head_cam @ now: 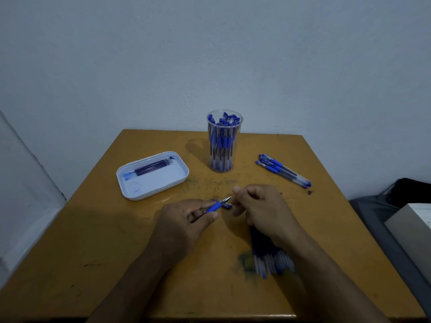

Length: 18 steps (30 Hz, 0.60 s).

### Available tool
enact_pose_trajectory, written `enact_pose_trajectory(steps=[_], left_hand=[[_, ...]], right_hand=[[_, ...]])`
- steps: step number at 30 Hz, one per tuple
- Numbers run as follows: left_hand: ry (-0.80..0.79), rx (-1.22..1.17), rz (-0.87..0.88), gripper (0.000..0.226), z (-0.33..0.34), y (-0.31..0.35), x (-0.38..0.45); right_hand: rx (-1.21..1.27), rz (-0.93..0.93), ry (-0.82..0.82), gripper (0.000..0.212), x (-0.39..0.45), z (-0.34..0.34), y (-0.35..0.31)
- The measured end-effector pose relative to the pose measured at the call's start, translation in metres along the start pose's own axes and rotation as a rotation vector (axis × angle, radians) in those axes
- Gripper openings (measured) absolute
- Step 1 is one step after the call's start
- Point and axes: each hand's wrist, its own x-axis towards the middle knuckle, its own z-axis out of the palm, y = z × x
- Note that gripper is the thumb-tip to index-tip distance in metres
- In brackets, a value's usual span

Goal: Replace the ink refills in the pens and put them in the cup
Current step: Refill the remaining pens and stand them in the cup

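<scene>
My left hand (186,217) grips a blue-gripped pen (213,207) whose metal tip points up and right. Just right of that tip my right hand (258,206) hovers with its fingers curled; whether it holds a small part I cannot tell. A small blue cap (227,206) lies on the table between the hands. At the back of the table stands a clear cup (224,141) with several blue pens in it. Several refills (270,255) lie partly hidden under my right forearm.
A white tray (152,176) at the left holds a few dark refills (154,167). Three capped pens (283,170) lie at the right of the yellow-brown table (116,252). A grey box (412,229) sits beyond the table's right edge.
</scene>
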Motion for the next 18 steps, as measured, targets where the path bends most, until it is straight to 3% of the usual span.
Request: enact_pose_trajectory(steps=[4, 11, 15, 18], left_hand=[[-0.026, 0.068, 0.076, 0.025, 0.0019, -0.0016, -0.0002], [-0.05, 0.065, 0.089, 0.019, 0.0025, 0.0019, -0.0017], [-0.067, 0.032, 0.048, 0.013, 0.0028, 0.0, -0.0012], [-0.069, 0.01, 0.036, 0.01, 0.0026, -0.0004, -0.0006]], right_hand=[[0.031, 0.035, -0.112, 0.049, -0.0042, 0.0011, -0.0026], [0.136, 0.045, -0.113, 0.039, -0.004, 0.0025, -0.0016], [0.189, 0.048, -0.161, 0.014, -0.0047, -0.0002, -0.0007], [0.152, 0.015, -0.174, 0.012, -0.0046, -0.0028, -0.0024]])
